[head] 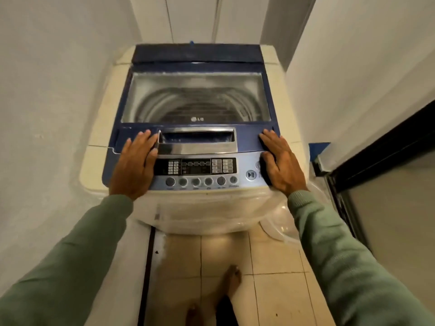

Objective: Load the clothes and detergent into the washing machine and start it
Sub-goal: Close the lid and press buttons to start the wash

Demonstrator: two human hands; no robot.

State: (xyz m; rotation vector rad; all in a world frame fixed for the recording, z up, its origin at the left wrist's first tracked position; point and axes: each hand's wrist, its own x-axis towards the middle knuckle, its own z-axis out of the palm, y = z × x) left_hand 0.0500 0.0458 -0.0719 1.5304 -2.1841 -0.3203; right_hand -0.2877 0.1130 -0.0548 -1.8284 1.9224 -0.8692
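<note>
Green sleeves (70, 255), left hand (135, 165) and right hand (281, 164) flat, fingers straight, on washing machine lid (195, 100), seemingly closed

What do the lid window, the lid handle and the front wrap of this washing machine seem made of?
The clear window in the blue lid looks like glass or hard plastic: the ribbed drum shows through it. The silver recessed lid handle seems chromed plastic, shiny with reflections. The thin film over the white front looks like soft clear plastic, wrinkled and glossy.
</note>
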